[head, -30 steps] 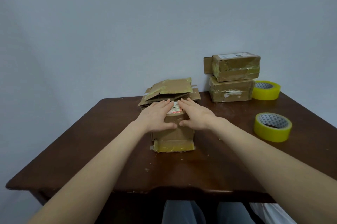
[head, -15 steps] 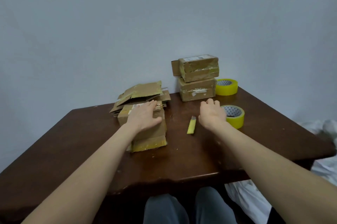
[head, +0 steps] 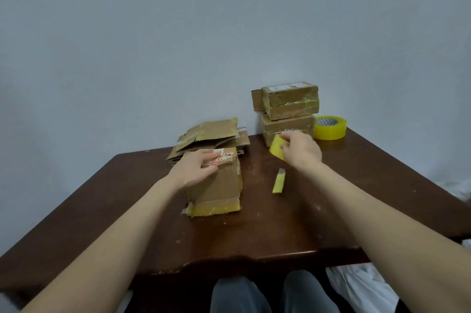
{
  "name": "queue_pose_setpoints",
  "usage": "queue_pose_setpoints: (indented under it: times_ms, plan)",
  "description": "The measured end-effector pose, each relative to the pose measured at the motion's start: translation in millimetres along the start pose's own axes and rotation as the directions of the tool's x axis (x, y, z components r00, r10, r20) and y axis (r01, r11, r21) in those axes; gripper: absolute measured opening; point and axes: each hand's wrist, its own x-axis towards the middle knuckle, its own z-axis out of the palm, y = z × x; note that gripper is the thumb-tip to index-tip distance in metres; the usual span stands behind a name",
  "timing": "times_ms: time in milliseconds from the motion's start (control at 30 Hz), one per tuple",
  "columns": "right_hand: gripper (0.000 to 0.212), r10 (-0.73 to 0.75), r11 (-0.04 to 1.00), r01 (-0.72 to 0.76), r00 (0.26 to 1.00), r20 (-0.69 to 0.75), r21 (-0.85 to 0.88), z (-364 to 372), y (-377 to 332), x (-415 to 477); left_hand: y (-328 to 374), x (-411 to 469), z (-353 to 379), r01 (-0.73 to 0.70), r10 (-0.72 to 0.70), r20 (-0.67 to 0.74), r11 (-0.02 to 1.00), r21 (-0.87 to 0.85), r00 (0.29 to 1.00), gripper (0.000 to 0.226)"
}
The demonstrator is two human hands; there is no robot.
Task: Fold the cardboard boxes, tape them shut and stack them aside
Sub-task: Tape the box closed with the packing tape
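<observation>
A folded cardboard box [head: 219, 185] stands in the middle of the dark wooden table [head: 254, 236], with yellow tape along its lower front edge. My left hand [head: 195, 168] rests on its top, fingers laid over the closed flaps. My right hand [head: 300, 150] grips a yellow tape roll [head: 277, 150] lifted off the table, to the right of the box. A small yellow cutter [head: 279, 181] lies on the table below that hand. Flat unfolded boxes [head: 211, 138] are piled behind the box.
Two taped boxes [head: 289, 112] are stacked at the back against the wall. A second yellow tape roll [head: 330, 127] sits to their right. White plastic [head: 362, 289] lies on the floor at the right, beside my knees.
My right hand left the box top, reached right to the near tape roll and lifted it toward the box. My left hand stayed on the box. The view shifted right.
</observation>
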Motion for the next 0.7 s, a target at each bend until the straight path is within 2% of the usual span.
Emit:
queue_pose_setpoints:
  times_ms: [133,200,267,300,333,400,467,500,533,633,700]
  plan:
    - [0.032,-0.19,0.909,0.178,0.982,-0.007,0.377,1.2,-59.1,15.9,-8.9,0.7,2.8,0.0,-0.001,0.01,1.0,0.023,1.0,0.046]
    - [0.029,-0.284,0.846,0.239,0.959,0.023,0.476,4.3,-82.9,22.6,-12.8,3.9,2.1,0.011,-0.012,-0.01,0.999,-0.053,1.0,0.039]
    - [0.027,-0.355,0.824,0.28,0.933,0.064,0.492,8.0,-101.5,29.6,-14.7,4.7,-2.5,0.052,-0.06,-0.03,0.974,-0.22,0.998,0.038]
    - [0.026,-0.379,0.823,0.292,0.921,0.089,0.487,10.5,-108.8,33.7,-13.5,4.5,-6.3,0.074,-0.095,-0.039,0.927,-0.368,0.995,0.038]
    - [0.025,-0.397,0.824,0.299,0.911,0.115,0.481,13.6,-114.6,38.0,-13.1,6.1,-9.5,0.081,-0.133,-0.054,0.828,-0.555,0.99,0.038]
    - [0.021,-0.403,0.832,0.292,0.902,0.153,0.472,21.6,-122.7,45.7,-9.1,9.2,-16.1,0.107,-0.248,-0.036,0.538,-0.836,0.968,0.037]
    - [0.012,-0.402,0.843,0.292,0.9,0.167,0.451,29.4,-128.3,51.5,-10.0,17.0,-22.1,0.138,-0.351,0.015,0.327,-0.935,0.936,0.047]
    - [0.006,-0.406,0.844,0.298,0.898,0.169,0.445,31.9,-130.7,53.1,-9.4,19.8,-23.7,0.146,-0.38,0.026,0.289,-0.946,0.924,0.049]
    - [0.003,-0.408,0.844,0.3,0.897,0.168,0.445,33.7,-132.9,54.7,-8.5,22.7,-24.7,0.135,-0.396,0.021,0.262,-0.956,0.918,0.046]
    - [0.009,-0.407,0.851,0.306,0.898,0.166,0.428,36.2,-137.1,58.5,0.7,28.1,-27.9,0.056,-0.457,-0.118,0.349,-0.936,0.882,0.024]
    - [0.011,-0.419,0.851,0.314,0.889,0.184,0.421,37.9,-138.1,60.2,3.5,31.3,-26.6,0.006,-0.485,-0.176,0.35,-0.937,0.856,0.013]
